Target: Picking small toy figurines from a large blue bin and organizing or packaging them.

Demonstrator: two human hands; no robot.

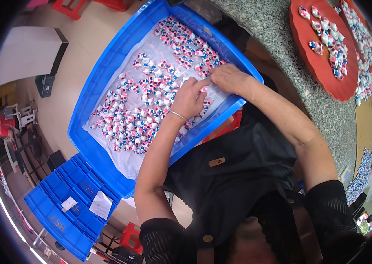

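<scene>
Both hands are inside a large blue plastic crate (90, 66) lined with a white sheet (126, 163). Many small painted figurines (137, 127), white with pink, blue and black, are spread over the sheet. My left hand (190, 99), with a bangle at its wrist, is closed, its fingers curled above the figurines near the crate's right side. Close beside it, my right hand (230, 79) bends down with its fingers drawn together by the crate's right wall. What the fingertips of either hand hold, if anything, is too small or hidden to make out.
A grey speckled counter (278, 57) runs along the right, bearing a red scalloped tray (298, 42) with more figurines. Further right lie more heaps of small pieces (364, 66). Stacked blue crates (73, 211) with paper slips stand lower left. Red stools (69, 8) show at the upper left.
</scene>
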